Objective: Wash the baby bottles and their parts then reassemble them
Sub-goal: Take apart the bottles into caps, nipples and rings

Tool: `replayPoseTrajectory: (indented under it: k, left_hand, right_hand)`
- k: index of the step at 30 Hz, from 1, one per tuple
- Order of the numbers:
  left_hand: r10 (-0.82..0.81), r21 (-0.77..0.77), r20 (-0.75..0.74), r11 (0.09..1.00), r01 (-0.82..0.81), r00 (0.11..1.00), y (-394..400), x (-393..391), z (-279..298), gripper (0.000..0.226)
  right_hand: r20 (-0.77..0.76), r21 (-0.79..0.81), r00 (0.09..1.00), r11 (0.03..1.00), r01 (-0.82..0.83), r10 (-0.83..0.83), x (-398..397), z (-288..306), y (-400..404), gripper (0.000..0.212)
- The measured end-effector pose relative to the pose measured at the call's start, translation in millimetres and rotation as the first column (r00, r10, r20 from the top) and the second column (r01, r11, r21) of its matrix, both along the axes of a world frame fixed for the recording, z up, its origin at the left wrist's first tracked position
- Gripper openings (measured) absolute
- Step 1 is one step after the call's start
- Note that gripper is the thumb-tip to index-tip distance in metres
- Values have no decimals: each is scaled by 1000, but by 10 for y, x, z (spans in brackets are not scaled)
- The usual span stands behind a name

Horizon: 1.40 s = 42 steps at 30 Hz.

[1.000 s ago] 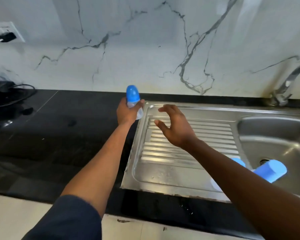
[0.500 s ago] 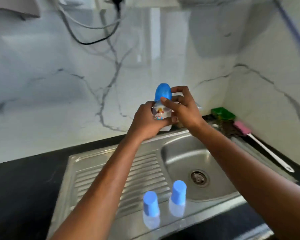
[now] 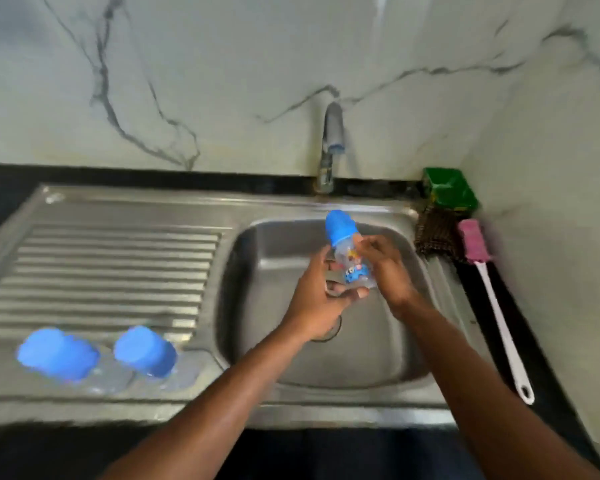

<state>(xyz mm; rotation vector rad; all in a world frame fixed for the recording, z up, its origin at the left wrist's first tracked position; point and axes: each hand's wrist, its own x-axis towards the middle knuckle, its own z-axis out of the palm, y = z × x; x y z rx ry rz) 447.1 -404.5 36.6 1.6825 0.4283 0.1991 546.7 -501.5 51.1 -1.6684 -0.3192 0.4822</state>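
Bottle [image 3: 352,261] stands near upright over the sink [image 3: 388,348], cap [image 3: 340,227] uppermost, left hand [image 3: 321,299] fingers gripping its base, right hand [image 3: 387,268] fingers pinching its body.

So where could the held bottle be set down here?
The ribbed steel drainboard is bare from its back rim down to the two blue-capped bottles at its front. The sink basin floor nearest the person is free. The right counter strip is crowded by the pink-headed bottle brush, brown scrubber and green tub.
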Motion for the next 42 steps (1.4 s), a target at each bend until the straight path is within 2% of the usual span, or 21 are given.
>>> replayPoseTrajectory:
  k: [1,2,3,4,6,7,9,13,17,20,22,24,27,29,33,37,42]
  left_hand:
    - [24,-7,-37,1000,-24,999,-51,62,-131,74]
    - [40,11,-68,999,-40,997,-67,118,-262,76]
    - [41,87,-103,996,-32,994,-30,139,-352,79]
    - [23,232,-165,973,16,986,43,153,-454,87]
    - [-25,488,-367,846,215,930,214,123,-704,105]
    - [-34,540,-458,783,308,888,300,117,-809,103]
    - [-14,612,-517,693,381,856,476,138,-977,88]
    - [6,753,-392,577,317,920,642,227,-1212,62]
    - [29,879,-214,443,179,976,590,86,-1379,53]
    - [66,934,-71,355,43,995,552,41,-1342,47]
    - [81,942,-63,334,33,995,536,41,-1330,48]
    - [133,935,-109,350,56,985,520,18,-1330,53]
    - [216,927,-270,320,193,938,485,-18,-1361,70]
    - [230,930,-313,270,249,921,463,-14,-1343,77]
    - [229,948,-289,206,244,929,409,-7,-1297,80]
    - [243,947,-290,210,242,926,365,-23,-1246,80]
    - [234,958,-172,267,107,957,370,-21,-1191,77]
  right_hand:
    - [-43,-14,998,999,-44,43,73,-125,-70,13]
    - [-85,-49,993,995,-84,79,153,-298,-126,30]
    - [-110,-68,988,991,-116,108,199,-411,-146,43]
    - [-102,-117,988,985,-125,113,245,-547,-129,51]
    - [-67,-195,990,971,-135,124,257,-749,-53,58]
    - [-28,-217,992,968,-126,123,273,-821,-31,57]
    - [76,-233,988,966,-114,135,309,-940,30,53]
    - [228,-237,967,970,-59,115,254,-1251,58,52]
    - [363,-169,932,984,49,16,189,-1350,-21,54]
    - [444,-173,893,985,6,73,156,-1349,-9,53]
    - [487,-238,856,969,-60,172,144,-1389,22,54]
    - [510,-297,825,950,-98,245,153,-1415,5,55]
    - [533,-301,814,951,-74,232,155,-1432,-71,56]
    - [544,-316,812,948,-34,210,149,-1396,-73,56]
    - [577,-286,797,958,-9,180,94,-1294,-55,58]
    - [527,-239,836,971,-30,155,35,-1244,-57,57]
    - [398,-126,915,992,-14,63,11,-1186,-16,52]
